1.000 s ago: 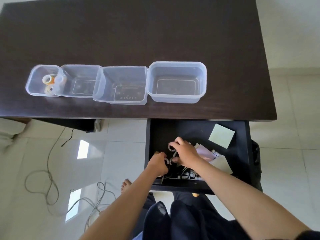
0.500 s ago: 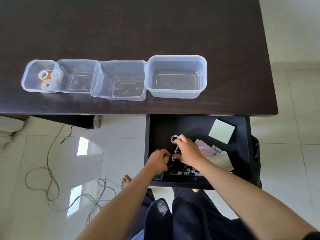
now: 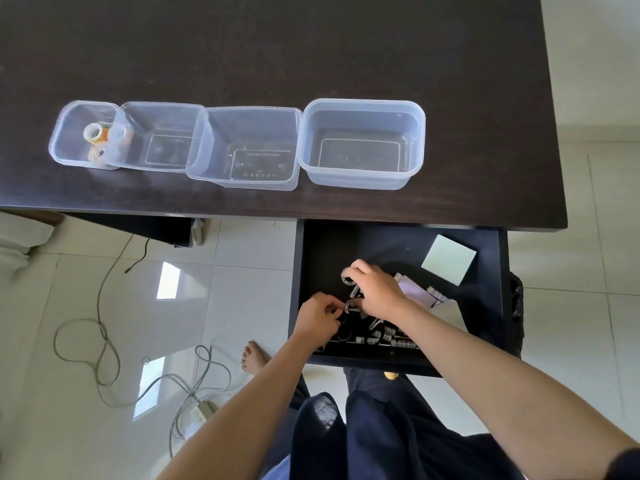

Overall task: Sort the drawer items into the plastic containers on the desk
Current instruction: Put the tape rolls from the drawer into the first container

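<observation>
A dark wood counter [image 3: 311,46] stands on a glossy white tiled floor [image 3: 104,306] mirroring bright windows; grey cables [image 3: 100,327] loop across the tiles.

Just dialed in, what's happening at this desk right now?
A person has both hands in the open drawer. The right hand grips small ring-shaped items, and the left hand pinches another small piece beside it. On the desk stand four clear containers in a row; only the leftmost container holds anything, a few tape rolls. A green sticky pad lies in the drawer.
</observation>
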Demonstrator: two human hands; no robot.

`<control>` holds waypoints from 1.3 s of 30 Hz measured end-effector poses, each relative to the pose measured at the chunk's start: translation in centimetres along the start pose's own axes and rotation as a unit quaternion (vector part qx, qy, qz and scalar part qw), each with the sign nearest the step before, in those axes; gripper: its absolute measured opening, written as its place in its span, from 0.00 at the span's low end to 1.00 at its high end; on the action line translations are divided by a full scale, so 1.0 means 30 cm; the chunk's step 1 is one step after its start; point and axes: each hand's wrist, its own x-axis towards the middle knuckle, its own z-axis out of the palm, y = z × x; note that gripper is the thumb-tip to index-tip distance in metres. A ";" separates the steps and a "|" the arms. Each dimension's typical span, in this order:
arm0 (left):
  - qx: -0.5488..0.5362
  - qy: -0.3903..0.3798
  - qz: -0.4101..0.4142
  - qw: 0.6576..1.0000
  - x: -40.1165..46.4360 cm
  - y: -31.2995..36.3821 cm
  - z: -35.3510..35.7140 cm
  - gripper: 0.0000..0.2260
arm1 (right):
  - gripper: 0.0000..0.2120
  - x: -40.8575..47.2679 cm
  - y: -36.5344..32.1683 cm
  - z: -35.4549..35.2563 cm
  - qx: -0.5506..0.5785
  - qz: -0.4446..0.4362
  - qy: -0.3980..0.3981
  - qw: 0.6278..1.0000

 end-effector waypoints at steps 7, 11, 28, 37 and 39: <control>-0.008 0.026 0.003 1.000 -0.005 0.001 0.013 0.12 | 0.20 -0.002 -0.016 0.018 -0.029 -0.032 -0.019 0.999; -0.026 0.021 -0.006 0.999 -0.006 0.003 0.013 0.08 | 0.14 -0.012 -0.021 0.023 -0.017 -0.049 -0.016 0.999; -0.160 0.080 -0.015 0.984 -0.028 0.064 -0.066 0.07 | 0.10 -0.049 -0.010 -0.016 0.043 -0.001 0.043 0.998; -0.167 0.085 -0.022 0.982 -0.027 0.070 -0.090 0.06 | 0.10 0.019 -0.034 -0.005 -0.031 -0.011 -0.023 0.999; -0.177 0.090 -0.024 0.980 -0.026 0.075 -0.095 0.06 | 0.07 0.020 -0.025 -0.004 0.028 0.004 -0.014 1.000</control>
